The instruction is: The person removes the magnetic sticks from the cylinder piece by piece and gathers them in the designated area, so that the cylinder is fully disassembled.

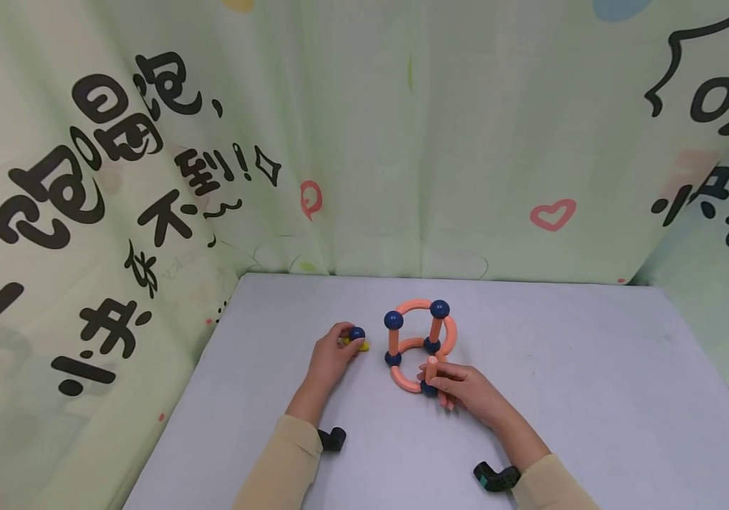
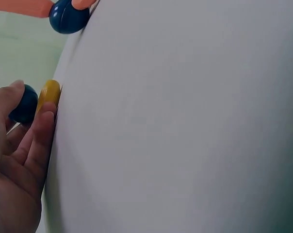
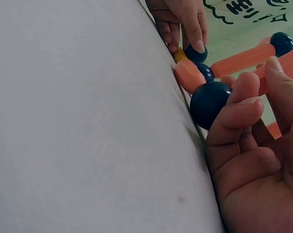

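Note:
Coral rods and navy balls form a standing frame [image 1: 412, 304], with curved pieces at its base and top. My right hand [image 1: 471, 391] pinches an upright coral rod [image 1: 431, 370] above a navy ball [image 3: 210, 104] at the near side of the base; its lower fingers curl beside that ball. Left of the frame, my left hand [image 1: 329, 356] holds a separate navy ball [image 1: 356, 332] between thumb and fingers. A yellow piece [image 2: 51, 90] lies on the table right beside that ball, touched by the fingertips; its full shape is hidden by them.
The white table [image 1: 568, 347] extends around the frame, its far edge meeting a pale green printed curtain [image 1: 441, 142]. More curtain hangs at left and right. Black wrist cameras [image 1: 496, 477] sit at both sleeve cuffs.

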Demonstrator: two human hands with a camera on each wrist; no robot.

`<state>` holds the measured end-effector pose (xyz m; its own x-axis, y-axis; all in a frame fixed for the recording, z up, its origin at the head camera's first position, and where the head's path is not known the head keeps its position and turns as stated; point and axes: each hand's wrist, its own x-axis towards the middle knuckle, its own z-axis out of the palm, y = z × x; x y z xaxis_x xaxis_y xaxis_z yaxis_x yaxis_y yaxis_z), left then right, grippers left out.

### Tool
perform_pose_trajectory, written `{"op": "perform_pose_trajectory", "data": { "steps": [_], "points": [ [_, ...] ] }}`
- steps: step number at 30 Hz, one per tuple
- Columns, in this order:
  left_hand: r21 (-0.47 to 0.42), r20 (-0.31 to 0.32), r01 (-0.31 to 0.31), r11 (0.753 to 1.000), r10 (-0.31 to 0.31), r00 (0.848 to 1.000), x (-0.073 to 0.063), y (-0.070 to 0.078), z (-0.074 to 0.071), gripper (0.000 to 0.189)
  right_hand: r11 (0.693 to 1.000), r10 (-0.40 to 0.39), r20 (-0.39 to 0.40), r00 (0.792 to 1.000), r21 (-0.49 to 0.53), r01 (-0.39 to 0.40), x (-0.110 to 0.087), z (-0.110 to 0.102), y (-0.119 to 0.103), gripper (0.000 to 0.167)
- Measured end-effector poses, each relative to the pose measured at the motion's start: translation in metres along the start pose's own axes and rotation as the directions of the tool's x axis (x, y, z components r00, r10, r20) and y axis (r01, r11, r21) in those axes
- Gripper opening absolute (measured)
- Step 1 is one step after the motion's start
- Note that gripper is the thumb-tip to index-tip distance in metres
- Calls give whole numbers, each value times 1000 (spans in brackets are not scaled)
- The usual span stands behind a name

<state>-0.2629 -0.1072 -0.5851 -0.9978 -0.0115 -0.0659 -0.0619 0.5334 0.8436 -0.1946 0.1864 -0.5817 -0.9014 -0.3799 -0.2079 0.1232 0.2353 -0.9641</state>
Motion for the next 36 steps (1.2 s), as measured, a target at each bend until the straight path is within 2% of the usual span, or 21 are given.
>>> {"op": "perform_pose_trajectory", "data": {
  "steps": [8, 15, 19, 36],
  "points": [
    [27, -28, -13, 1000, 14, 1000, 7, -1, -6, 40, 1000, -4, 3, 1000, 5, 4, -1, 0, 0, 44],
    [130, -118, -23, 991, 39, 992, 11, -3, -5, 42, 1000, 1, 7, 1000, 13, -1, -1, 0, -1, 47],
    [149, -149, -19, 989, 42, 988, 11, -2, -3, 41, 1000, -5, 7, 1000, 17, 5, -1, 0, -1, 47],
    [172, -143, 55, 984, -30, 989, 15, 4, 0, 41, 1000, -2, 6, 1000, 21, 1, 0, -1, 1, 48]
  ]
}}
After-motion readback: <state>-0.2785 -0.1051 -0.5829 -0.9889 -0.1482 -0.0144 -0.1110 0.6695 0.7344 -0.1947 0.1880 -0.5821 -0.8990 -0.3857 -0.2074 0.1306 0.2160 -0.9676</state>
